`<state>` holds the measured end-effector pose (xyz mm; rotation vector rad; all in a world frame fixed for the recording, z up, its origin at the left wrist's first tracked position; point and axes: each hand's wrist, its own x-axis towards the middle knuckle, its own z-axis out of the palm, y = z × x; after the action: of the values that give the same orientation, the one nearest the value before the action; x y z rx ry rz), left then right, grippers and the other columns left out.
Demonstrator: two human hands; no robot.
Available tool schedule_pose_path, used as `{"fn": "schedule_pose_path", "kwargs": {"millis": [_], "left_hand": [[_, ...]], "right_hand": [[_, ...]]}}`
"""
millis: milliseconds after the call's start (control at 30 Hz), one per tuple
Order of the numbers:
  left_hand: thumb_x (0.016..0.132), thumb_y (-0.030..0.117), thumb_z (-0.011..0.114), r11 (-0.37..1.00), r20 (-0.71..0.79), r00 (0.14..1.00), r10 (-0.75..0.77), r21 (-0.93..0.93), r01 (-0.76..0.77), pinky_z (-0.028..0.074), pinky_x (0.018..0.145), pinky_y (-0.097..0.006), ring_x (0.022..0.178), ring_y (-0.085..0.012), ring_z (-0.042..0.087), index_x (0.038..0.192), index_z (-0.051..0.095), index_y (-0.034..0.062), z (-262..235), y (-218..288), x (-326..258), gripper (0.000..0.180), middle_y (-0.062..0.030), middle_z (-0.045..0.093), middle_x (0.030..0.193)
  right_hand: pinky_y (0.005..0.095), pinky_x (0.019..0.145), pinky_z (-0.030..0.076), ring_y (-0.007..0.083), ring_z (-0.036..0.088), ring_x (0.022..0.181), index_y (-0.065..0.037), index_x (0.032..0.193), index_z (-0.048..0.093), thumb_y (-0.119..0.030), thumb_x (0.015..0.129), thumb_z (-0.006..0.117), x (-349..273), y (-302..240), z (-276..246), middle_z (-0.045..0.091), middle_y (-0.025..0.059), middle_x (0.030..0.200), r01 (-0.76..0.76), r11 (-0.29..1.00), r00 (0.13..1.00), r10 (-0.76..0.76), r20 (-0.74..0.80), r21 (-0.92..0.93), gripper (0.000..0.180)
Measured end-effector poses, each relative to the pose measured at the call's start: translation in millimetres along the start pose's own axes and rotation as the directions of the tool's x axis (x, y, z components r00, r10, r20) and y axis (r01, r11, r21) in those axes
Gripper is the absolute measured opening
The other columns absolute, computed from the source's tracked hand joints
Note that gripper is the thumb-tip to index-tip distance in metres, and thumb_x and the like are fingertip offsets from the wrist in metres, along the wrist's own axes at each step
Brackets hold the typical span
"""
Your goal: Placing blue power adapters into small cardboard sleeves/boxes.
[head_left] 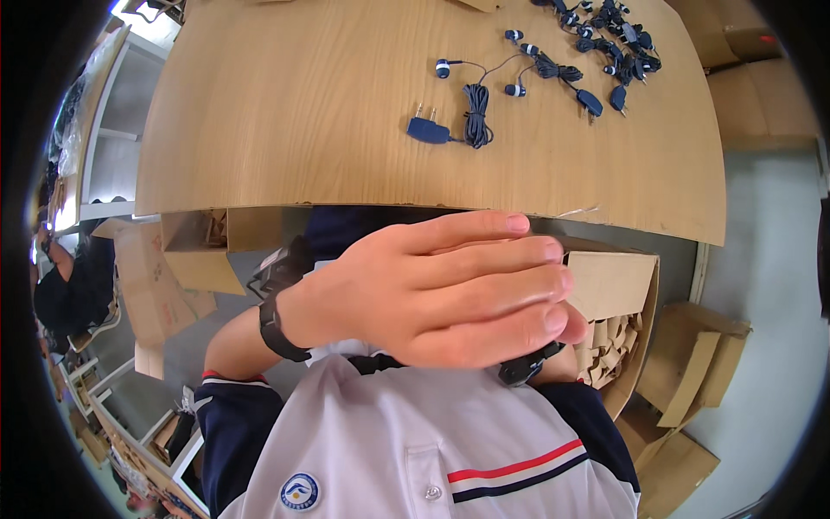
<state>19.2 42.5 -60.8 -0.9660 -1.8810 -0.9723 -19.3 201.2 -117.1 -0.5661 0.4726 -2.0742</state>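
Note:
My left hand (450, 290) is raised in front of my chest, back of the hand up, fingers stretched out to the right and lying side by side. It holds nothing that I can see. Behind it, my right hand (576, 326) is almost wholly covered; only a bit of a finger shows past the left fingertips. On the table beyond lies one pair of earphones (476, 117), its dark cord bundled, with a flat two-pin plug (429, 130). Another bundled pair of earphones (558, 69) lies to its right. Neither hand touches them.
The wooden table (285, 112) ends just beyond my hands. A pile of earphones (627, 39) sits at its far right. Below the edge stand a carton (609, 281) with folded cardboard pieces and another carton (203, 264) at left. Open boxes (692, 363) lie on the right floor.

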Motion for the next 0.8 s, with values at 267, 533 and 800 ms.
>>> {"fn": "schedule_pose_path", "kwargs": {"millis": [267,533,800], "left_hand": [[0.070,0.038,0.085,0.979,0.407,0.891,-0.203,0.069,0.191,0.031,0.108,-0.058,0.115,-0.0406,0.057,0.141,0.034,0.0025,-11.4,-8.1,17.0,0.095,-0.0150,0.062,0.122],[0.084,0.034,0.071,0.713,0.595,0.802,0.052,-0.585,0.387,0.043,0.052,-0.027,0.059,-0.0119,0.055,0.078,0.058,0.0163,-23.9,11.1,21.9,0.023,0.0030,0.055,0.068],[0.065,0.017,0.064,0.358,0.466,0.808,0.360,-0.869,0.341,0.032,0.049,-0.028,0.053,-0.0143,0.044,0.058,0.044,0.0123,-5.4,38.0,28.5,0.022,-0.0004,0.038,0.060]], "right_hand": [[0.0323,0.088,0.046,0.0199,0.061,0.100,0.001,0.126,0.048,-0.022,0.080,0.071,-17.2,-55.2,45.5,0.060,0.0106,0.115,0.119,0.418,0.792,-0.587,-0.168,-0.901,0.056],[0.0317,0.079,0.053,0.0199,0.063,0.095,0.010,0.115,0.053,-0.018,0.096,0.051,-288.8,-102.3,47.2,0.066,0.0213,0.106,-0.892,-0.128,-0.056,-0.921,0.386,-0.434,0.034],[0.0390,0.104,0.041,0.0322,0.049,0.125,0.010,0.135,0.040,-0.016,0.091,0.067,-415.1,-4.4,-49.9,0.051,0.0268,0.130,-0.944,0.286,-0.291,-0.957,0.005,-0.166,0.058]]}}
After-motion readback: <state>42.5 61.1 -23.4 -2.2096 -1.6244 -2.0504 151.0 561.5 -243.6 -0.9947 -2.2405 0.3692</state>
